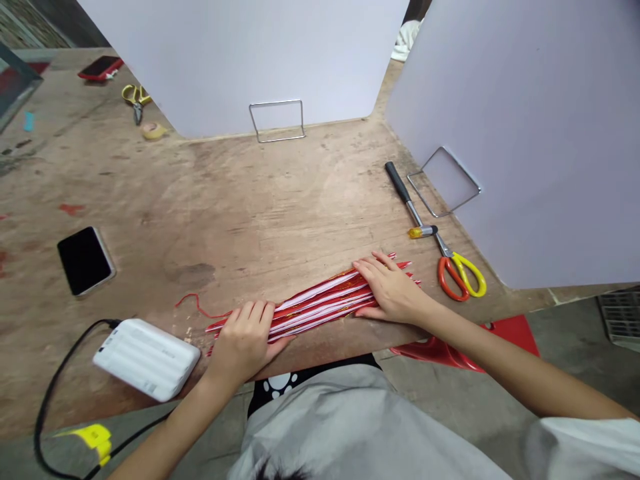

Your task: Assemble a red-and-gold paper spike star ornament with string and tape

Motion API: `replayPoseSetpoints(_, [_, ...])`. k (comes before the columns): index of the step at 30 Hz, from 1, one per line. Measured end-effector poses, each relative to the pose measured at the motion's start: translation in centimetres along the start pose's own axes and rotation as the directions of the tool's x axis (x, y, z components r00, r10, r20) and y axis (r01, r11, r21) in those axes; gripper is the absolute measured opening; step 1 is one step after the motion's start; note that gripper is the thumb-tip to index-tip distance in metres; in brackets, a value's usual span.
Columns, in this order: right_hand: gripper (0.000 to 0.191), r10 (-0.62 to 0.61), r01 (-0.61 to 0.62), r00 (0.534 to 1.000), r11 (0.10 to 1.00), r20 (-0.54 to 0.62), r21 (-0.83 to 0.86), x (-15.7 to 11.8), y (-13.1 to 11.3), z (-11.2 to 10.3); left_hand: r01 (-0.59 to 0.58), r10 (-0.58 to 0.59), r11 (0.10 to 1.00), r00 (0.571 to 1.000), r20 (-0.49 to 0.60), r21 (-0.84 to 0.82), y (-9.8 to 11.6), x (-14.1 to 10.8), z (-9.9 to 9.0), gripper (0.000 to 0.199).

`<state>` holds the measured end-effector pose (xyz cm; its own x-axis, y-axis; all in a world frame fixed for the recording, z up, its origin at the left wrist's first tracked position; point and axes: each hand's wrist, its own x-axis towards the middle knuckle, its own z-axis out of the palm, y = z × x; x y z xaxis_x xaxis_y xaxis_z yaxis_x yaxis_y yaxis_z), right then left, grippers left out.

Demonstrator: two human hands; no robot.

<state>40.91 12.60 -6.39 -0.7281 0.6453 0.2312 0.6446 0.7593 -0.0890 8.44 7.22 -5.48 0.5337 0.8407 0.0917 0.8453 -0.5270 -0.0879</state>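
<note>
Head view is showing a worn wooden table [300, 200] stretching beneath and beyond both hands. Two large white panels are standing on it, one [270, 53] ahead of the hands and the other [540, 147] to the right hand's far side. On the floor, well right of the right hand, a grey gridded crate-like object [620, 317] is showing only in part; its contents are staying out of sight.

Between the hands, at the table's near edge, a pleated bundle [320, 303] is lying slantwise, its right end farther from the body. Narrow folds are running lengthwise, red alternating with white, with golden glints along some ridges; pointed red tips are poking out past both hands. The left hand [245, 340] is holding the left end, fingers over the top and thumb along the near side. The right hand [393, 290] is holding the right end likewise, its fingers reaching the far edge.

Left of the left hand, a white power bank [147, 360] is lying, a dark phone [86, 260] beyond it. Just beyond the right hand, scissors [445, 250] and a hammer [414, 212] are lying close together. A thin red thread [199, 307] is curling beside the left hand.
</note>
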Motion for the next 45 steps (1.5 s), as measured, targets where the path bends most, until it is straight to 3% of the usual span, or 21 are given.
replayPoseSetpoints(2, [0.090, -0.012, 0.012, 0.999, 1.000, -0.034, -0.013, 0.0, 0.2, 0.3, -0.008, 0.008, 1.000, 1.000, -0.016, 0.028, -0.1, -0.1, 0.1, 0.050])
replayPoseSetpoints(6, [0.061, -0.067, 0.064, 0.996, 0.997, -0.066, -0.036, -0.1, 0.2, 0.5, -0.002, 0.007, 0.997, 0.998, -0.062, 0.080, 0.1, -0.6, 0.3, 0.055])
replayPoseSetpoints(9, [0.051, -0.086, 0.082, 0.993, 0.996, -0.081, -0.047, -0.1, 0.2, 0.5, 0.088, -0.080, 0.991, 0.994, -0.076, 0.104, 0.6, -0.9, 0.0, 0.055])
replayPoseSetpoints(14, [0.058, -0.060, 0.048, 0.992, 0.993, -0.116, -0.104, -0.3, 0.1, 0.4, 0.172, -0.167, 0.978, 0.985, -0.047, 0.116, 0.9, -1.3, -0.2, 0.052])
replayPoseSetpoints(17, [0.056, -0.054, 0.038, 0.988, 0.993, -0.144, -0.113, -0.4, 0.2, 0.6, 0.122, -0.118, 0.988, 0.992, -0.043, 0.092, 0.2, -1.3, 0.2, 0.048])
replayPoseSetpoints(23, [0.049, -0.160, 0.122, 0.974, 0.968, -0.162, -0.222, 0.0, 0.8, 0.9, -0.001, 0.010, 0.988, 0.998, -0.055, 0.156, -1.3, -0.8, 0.9, 0.039])
replayPoseSetpoints(32, [0.050, -0.207, 0.157, 0.962, 0.953, -0.177, -0.260, 1.9, 1.7, -0.1, -0.034, 0.062, 0.978, 0.989, -0.132, 0.205, -2.8, 0.6, 0.0, 0.038])
replayPoseSetpoints(39, [0.050, -0.213, 0.170, 0.959, 0.960, -0.187, -0.221, 1.9, 1.0, -0.5, -0.003, 0.009, 0.994, 0.999, -0.051, 0.107, -2.8, 0.8, -0.4, 0.045])
replayPoseSetpoints(45, [0.045, -0.200, 0.167, 0.971, 0.960, -0.131, -0.223, 2.2, 0.8, -1.6, 0.069, -0.067, 0.996, 0.997, 0.028, -0.061, -0.8, 2.6, -2.9, 0.063])
